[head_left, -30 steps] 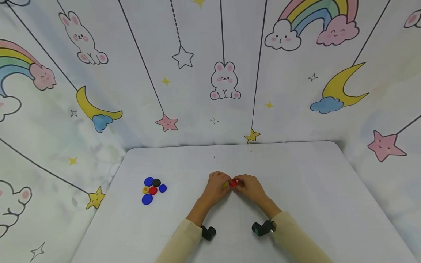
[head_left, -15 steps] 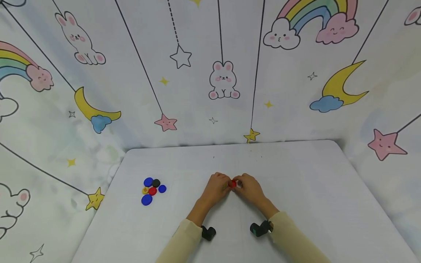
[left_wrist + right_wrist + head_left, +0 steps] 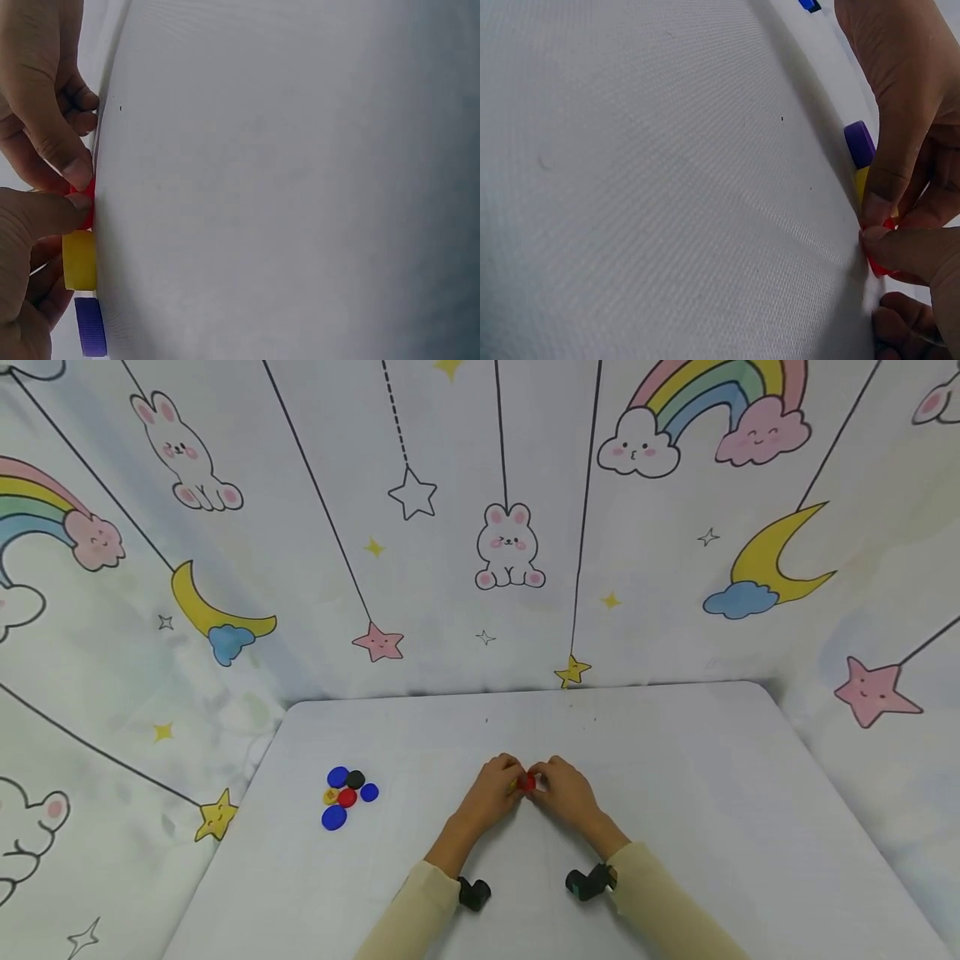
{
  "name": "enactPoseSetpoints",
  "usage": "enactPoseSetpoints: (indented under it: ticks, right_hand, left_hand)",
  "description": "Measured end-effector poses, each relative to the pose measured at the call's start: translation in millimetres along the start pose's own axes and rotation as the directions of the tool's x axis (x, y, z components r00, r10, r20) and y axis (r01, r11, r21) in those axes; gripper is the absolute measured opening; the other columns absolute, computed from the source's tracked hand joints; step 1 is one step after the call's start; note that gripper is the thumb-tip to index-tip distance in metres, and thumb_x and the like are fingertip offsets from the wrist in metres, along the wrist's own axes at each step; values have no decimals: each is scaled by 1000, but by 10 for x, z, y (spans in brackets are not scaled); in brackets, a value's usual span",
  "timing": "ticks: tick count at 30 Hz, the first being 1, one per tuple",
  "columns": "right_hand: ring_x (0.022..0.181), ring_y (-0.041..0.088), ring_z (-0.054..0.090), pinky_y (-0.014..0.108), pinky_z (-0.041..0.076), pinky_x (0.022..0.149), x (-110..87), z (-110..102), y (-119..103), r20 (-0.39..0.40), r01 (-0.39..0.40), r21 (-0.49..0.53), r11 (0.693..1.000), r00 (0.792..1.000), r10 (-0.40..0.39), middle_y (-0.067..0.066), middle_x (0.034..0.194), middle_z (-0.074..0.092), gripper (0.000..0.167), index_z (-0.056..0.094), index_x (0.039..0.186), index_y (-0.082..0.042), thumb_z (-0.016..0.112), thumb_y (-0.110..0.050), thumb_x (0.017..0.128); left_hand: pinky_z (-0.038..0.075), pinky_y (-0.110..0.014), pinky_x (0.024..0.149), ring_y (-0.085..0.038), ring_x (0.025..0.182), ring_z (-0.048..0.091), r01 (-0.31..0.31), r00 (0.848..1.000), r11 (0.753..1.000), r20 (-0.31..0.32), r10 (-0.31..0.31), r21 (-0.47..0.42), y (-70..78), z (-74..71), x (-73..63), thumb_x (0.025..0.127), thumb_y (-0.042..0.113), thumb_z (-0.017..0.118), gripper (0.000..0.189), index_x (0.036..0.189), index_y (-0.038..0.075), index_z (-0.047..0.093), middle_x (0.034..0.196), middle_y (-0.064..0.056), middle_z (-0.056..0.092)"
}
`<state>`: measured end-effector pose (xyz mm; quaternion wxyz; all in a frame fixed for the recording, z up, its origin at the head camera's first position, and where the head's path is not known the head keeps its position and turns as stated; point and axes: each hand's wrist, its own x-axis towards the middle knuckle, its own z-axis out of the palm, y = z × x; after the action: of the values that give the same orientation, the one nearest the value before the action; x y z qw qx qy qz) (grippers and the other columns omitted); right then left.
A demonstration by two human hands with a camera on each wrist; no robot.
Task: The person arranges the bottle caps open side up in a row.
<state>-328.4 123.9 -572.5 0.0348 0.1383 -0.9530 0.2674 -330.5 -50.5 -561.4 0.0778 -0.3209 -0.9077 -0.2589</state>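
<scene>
Pinching red cap [image 3: 528, 783] near ribbed purple cap [image 3: 91, 327]

A small red cap [image 3: 528, 782], partly hidden, is pinched between your fingers [image 3: 60, 154] low at the desk [image 3: 675, 793], its bright plastic showing around your thumbs. Just beside it sits a yellow cap [image 3: 79, 260]; past that, a ribbed purple cap [image 3: 91, 327] lines up in your row.

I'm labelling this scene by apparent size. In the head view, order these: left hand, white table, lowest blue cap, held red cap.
Largest to smallest:
1. white table
2. left hand
3. lowest blue cap
4. held red cap, partly hidden, so ranked by its visible part only
</scene>
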Motion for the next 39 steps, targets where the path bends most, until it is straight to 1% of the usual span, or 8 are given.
enactPoseSetpoints:
  ticks: [7, 12, 19, 24, 29, 32, 35, 39]
  right_hand:
    - [72, 13, 52, 29, 46, 63, -25, -37, -5, 36, -4, 23, 1000, 999, 3, 0, 83, 57, 40, 69, 112, -9, 83, -23, 78]
    - [75, 13, 56, 31, 52, 70, -91, -139, 20, 30, -30, 73, 997, 999, 28, 2, 90, 63, 50, 64, 121, -10, 84, -19, 77]
    - [85, 18, 63, 34, 56, 77, -134, -305, -62, -22, 33, 211, 977, 999, -29, 7, 100, 67, 46, 63, 123, -9, 81, -14, 81]
    - [88, 19, 64, 35, 57, 79, -136, -407, -158, -26, 38, 208, 977, 999, -34, 9, 103, 67, 45, 63, 123, -10, 80, -16, 82]
    - [88, 20, 65, 37, 57, 79, -128, -465, -211, -78, 57, 212, 976, 996, -41, 12, 102, 68, 42, 64, 120, -8, 80, -15, 82]
    - [85, 21, 65, 39, 58, 79, -135, -463, -223, -131, 93, 232, 968, 989, -63, 12, 99, 69, 38, 66, 117, -7, 80, -13, 82]
    - [84, 19, 64, 38, 58, 78, -150, -453, -233, -160, 117, 243, 963, 984, -79, 12, 97, 69, 35, 67, 115, -7, 79, -13, 83]
    - [83, 17, 64, 36, 57, 77, -165, -448, -245, -187, 130, 249, 960, 979, -84, 11, 95, 69, 33, 67, 112, -8, 79, -12, 82]
  left_hand:
    - [49, -46, 97, -29, 118, 57, 58, 998, 997, -18, -57, 42, 17, -13, -36, 83, 12, 79, 56, 132, 15, 53, 140, -19, 46]
    - [47, -47, 97, -29, 121, 53, 55, 998, 996, -43, -53, 63, 65, -67, -16, 81, 18, 82, 80, 147, 21, 37, 144, -18, 41]
    - [48, -43, 100, -26, 121, 52, 111, 994, 992, -1, -111, 58, 106, -162, -81, 84, 22, 79, 77, 148, 21, 37, 141, -10, 45]
    - [47, -41, 102, -25, 120, 53, 156, 987, 986, 29, -158, 62, 97, -213, -175, 85, 25, 78, 72, 146, 21, 39, 138, -8, 48]
    - [48, -40, 100, -22, 113, 55, 161, 987, 984, 16, -163, 78, 44, -250, -219, 85, 26, 78, 69, 144, 20, 43, 135, -7, 50]
    - [49, -41, 97, -24, 110, 57, 156, 988, 982, -37, -153, 108, -1, -292, -256, 84, 26, 79, 65, 140, 16, 48, 132, -9, 53]
    - [49, -45, 93, -29, 108, 60, 212, 970, 969, -151, -192, 128, -94, -382, -313, 83, 25, 79, 59, 134, 11, 52, 125, -13, 58]
    - [50, -49, 85, -36, 100, 62, 341, 898, 935, -330, -291, 103, -280, -564, -396, 81, 18, 80, 51, 125, 5, 58, 114, -19, 62]
